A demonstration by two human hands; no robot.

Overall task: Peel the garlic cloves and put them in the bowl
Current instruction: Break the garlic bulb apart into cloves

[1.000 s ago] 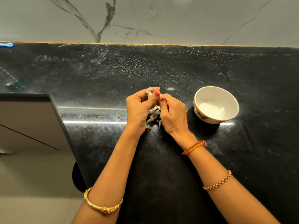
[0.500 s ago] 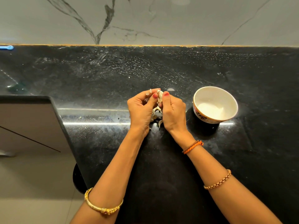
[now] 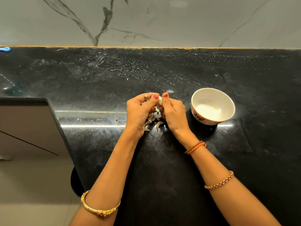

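- The left hand (image 3: 140, 110) curls around a garlic clove (image 3: 160, 100), thumb on top, forearm running in from 7 o'clock.
- The clove sits pinched between both thumbs above loose skins (image 3: 153, 121) on the counter (image 3: 97, 82); it looks light, firm and slippery, its skin papery, best gripped at the ends.
- The right hand (image 3: 173, 111) pinches the same clove, forearm in from 5 o'clock.
- The bowl (image 3: 195, 101) stands at 3 o'clock, near the hands.

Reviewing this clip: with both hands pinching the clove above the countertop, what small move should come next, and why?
Probably keep stripping skin: the left hand and right hand both pinch the garlic clove, skin seemingly still on. Peels lie below; the bowl looks empty of cloves.
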